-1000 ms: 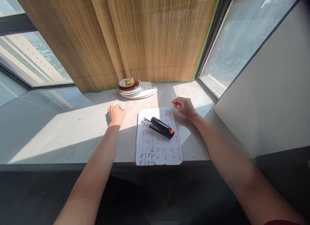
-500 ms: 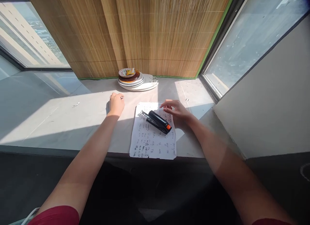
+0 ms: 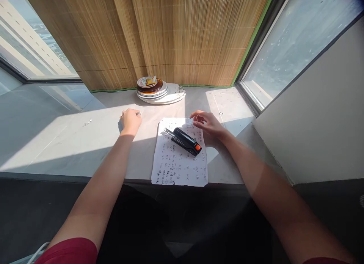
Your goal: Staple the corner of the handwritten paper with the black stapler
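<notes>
sunlit windowsill (image 3: 93, 133) holds handwritten paper (image 3: 163, 167) with black stapler (image 3: 186, 141) on top, opened up but in neither hand, left hand (image 3: 130, 121) fingers closed on small grey bit (image 3: 138, 113), right hand (image 3: 209, 123) empty, fingers apart near paper's far corner, no stapling discernible.

A black, orange-ended stapler (image 3: 185, 142) lies on white handwritten paper (image 3: 165, 165); a bare right hand (image 3: 209, 123) at the paper's far right corner.
</notes>
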Tool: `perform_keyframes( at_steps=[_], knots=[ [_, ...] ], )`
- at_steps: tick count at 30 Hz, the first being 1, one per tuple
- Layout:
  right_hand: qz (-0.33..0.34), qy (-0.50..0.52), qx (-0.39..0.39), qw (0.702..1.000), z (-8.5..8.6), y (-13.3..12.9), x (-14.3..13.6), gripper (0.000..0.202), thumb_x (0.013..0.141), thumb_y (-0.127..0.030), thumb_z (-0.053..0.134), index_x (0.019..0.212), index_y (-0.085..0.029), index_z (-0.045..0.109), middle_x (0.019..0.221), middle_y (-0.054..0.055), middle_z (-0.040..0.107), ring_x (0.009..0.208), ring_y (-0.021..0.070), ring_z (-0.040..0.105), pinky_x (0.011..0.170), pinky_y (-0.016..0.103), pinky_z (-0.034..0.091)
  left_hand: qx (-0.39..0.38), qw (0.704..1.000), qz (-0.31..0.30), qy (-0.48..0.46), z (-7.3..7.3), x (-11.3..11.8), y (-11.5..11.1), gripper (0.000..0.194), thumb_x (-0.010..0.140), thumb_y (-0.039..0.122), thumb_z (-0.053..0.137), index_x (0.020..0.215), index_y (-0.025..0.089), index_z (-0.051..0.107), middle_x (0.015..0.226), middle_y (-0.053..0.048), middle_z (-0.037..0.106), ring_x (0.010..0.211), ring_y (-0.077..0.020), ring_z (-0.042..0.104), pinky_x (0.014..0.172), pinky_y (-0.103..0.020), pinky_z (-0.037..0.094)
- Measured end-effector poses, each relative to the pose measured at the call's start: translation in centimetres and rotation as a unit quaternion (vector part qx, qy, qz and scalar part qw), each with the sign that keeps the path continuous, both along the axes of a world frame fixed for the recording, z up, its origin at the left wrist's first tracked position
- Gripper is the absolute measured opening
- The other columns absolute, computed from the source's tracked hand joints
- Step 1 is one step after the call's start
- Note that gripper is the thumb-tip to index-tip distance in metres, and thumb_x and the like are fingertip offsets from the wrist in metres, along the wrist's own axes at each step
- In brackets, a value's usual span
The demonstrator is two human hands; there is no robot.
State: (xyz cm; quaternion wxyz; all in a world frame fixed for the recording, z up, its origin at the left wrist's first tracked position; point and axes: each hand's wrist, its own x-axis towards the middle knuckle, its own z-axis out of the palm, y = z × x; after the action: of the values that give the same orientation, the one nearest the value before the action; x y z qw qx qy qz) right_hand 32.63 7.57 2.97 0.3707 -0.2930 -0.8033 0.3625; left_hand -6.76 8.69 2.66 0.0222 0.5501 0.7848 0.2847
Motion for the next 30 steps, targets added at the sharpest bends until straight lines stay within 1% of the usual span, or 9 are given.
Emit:
perform_keyframes(
  at_steps=[3,5,8,11,15,18,21,25,30],
  knots=[
    [0.023,-0.002,-0.004,1.000,0.4,-0.5,-0.5,0.047,0.099,-0.067,0.072,0.113,-0.023,0.075,0.087,0.001,0.062,0.076,0.0158,0.053,0.068,0.031,0.040,0.012,1.000,-0.007,-0.013,-0.1,0.0,0.1,0.011,0.087,0.012,0.067,0.084,0.022,0.070,0.109,-0.019,0.077,0.120,-0.0390,0.068,0.110,-0.057,0.049],
    [0.079,-0.008,0.000,0.997,0.6,-1.0,-1.1,0.046,0.098,-0.066,0.073,0.121,-0.026,0.074,0.097,0.002,0.065,0.081,0.0167,0.054,0.072,0.032,0.043,0.043,0.998,-0.027,-0.023,0.2,0.4,0.0,0.014,0.089,0.010,0.064,0.084,0.023,0.066,0.111,-0.017,0.075,0.119,-0.0377,0.066,0.111,-0.056,0.048],
    [0.177,-0.020,0.012,0.984,0.6,-1.7,-2.4,0.055,0.093,-0.064,0.079,0.134,-0.029,0.068,0.116,0.004,0.066,0.088,0.0178,0.055,0.078,0.033,0.046,0.092,0.992,-0.089,-0.023,0.9,2.0,-0.3,0.013,0.097,0.014,0.060,0.097,0.023,0.068,0.117,-0.014,0.073,0.120,-0.0340,0.064,0.113,-0.052,0.047],
    [0.207,-0.033,0.011,0.978,0.4,-2.1,-3.1,0.058,0.092,-0.057,0.082,0.139,-0.029,0.064,0.115,0.003,0.067,0.087,0.0171,0.054,0.077,0.032,0.046,0.139,0.979,-0.148,-0.004,1.5,4.6,-0.7,0.016,0.105,0.021,0.057,0.109,0.024,0.072,0.121,-0.014,0.072,0.128,-0.0370,0.059,0.121,-0.057,0.038],
    [0.201,-0.039,0.026,0.978,0.7,-2.5,-3.2,0.061,0.096,-0.049,0.079,0.151,-0.031,0.060,0.115,0.002,0.068,0.083,0.0156,0.054,0.074,0.031,0.046,0.161,0.953,-0.253,-0.047,1.4,7.4,-1.2,0.020,0.103,0.021,0.062,0.115,0.026,0.077,0.120,-0.012,0.072,0.129,-0.0379,0.057,0.125,-0.055,0.032],
    [0.207,-0.046,0.033,0.977,1.2,-2.8,-3.3,0.069,0.093,-0.050,0.082,0.155,-0.033,0.059,0.125,0.004,0.070,0.087,0.0167,0.058,0.075,0.031,0.048,0.162,0.925,-0.316,-0.136,1.2,7.8,-1.3,0.010,0.095,0.020,0.075,0.098,0.027,0.081,0.111,-0.013,0.074,0.123,-0.0398,0.059,0.126,-0.055,0.032],
    [0.207,-0.051,0.040,0.976,1.5,-3.2,-3.6,0.067,0.091,-0.046,0.082,0.154,-0.032,0.061,0.123,0.004,0.073,0.091,0.0184,0.062,0.079,0.032,0.049,0.174,0.920,-0.300,-0.181,1.2,7.6,-1.2,0.010,0.088,0.019,0.081,0.092,0.029,0.082,0.102,-0.011,0.074,0.119,-0.0402,0.061,0.126,-0.056,0.033],
    [0.177,-0.026,-0.004,0.984,1.5,-3.5,-3.5,0.056,0.093,-0.039,0.076,0.146,-0.030,0.066,0.106,0.001,0.073,0.089,0.0185,0.064,0.082,0.034,0.052,0.169,0.927,-0.295,-0.161,1.2,7.5,-0.9,0.021,0.088,0.016,0.080,0.105,0.029,0.083,0.100,-0.008,0.076,0.112,-0.0363,0.065,0.123,-0.055,0.038],
    [0.048,0.063,-0.051,0.996,1.7,-3.2,-2.8,0.048,0.095,-0.034,0.071,0.143,-0.032,0.068,0.099,0.000,0.069,0.090,0.0186,0.065,0.081,0.035,0.055,0.182,0.925,-0.300,-0.145,0.9,7.5,-1.0,0.015,0.090,0.018,0.080,0.104,0.024,0.082,0.099,-0.007,0.080,0.103,-0.0316,0.071,0.114,-0.051,0.047]
  ],
)
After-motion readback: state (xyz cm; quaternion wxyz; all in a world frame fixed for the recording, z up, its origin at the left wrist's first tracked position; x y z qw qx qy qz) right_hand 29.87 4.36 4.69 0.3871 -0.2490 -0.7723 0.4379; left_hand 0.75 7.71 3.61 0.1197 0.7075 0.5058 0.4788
